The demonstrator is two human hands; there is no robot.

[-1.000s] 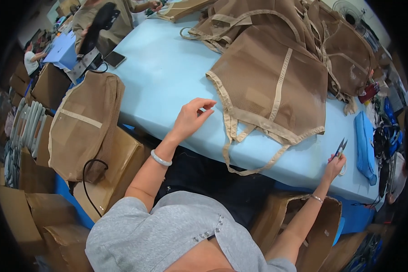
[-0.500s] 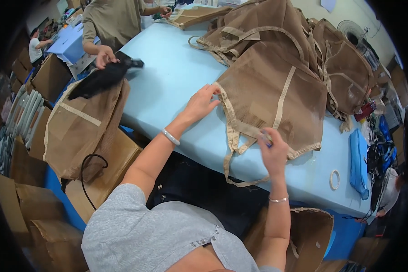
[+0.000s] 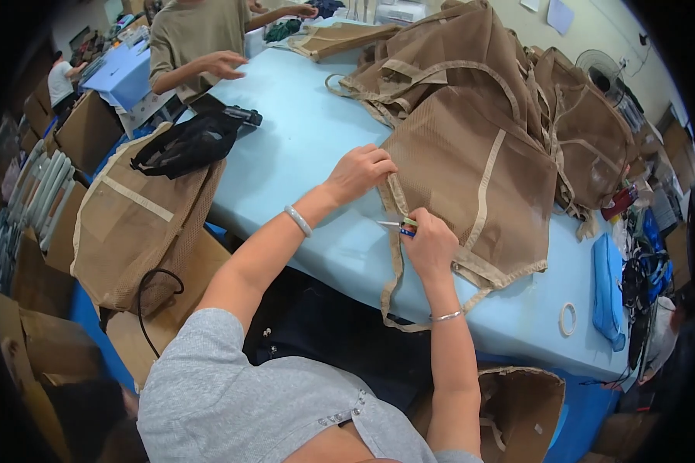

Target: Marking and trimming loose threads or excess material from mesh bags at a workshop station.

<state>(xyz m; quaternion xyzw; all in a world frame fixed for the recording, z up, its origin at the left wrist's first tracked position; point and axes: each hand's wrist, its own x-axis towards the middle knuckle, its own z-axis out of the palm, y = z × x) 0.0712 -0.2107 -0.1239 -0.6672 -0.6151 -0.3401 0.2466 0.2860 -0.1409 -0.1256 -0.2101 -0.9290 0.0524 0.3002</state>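
We see the brown mesh garment [image 3: 471,177] lying flat on the light blue bench [image 3: 301,154], its beige-taped edge toward us; our left hand [image 3: 359,171] pinches that tape at the corner, and our right hand [image 3: 428,243] has its grip closed around small thread snips [image 3: 400,225], blades pointing at the edge. We judge the mesh light, limp and easily snagged, so the firmer binding tape [image 3: 398,204] is the place to hold it.

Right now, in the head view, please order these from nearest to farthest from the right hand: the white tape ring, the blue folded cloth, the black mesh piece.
From the right hand:
1. White tape ring, on the table to its right.
2. Blue folded cloth, just beyond the ring, at the table's right edge.
3. Black mesh piece, far left, on a tan bag.
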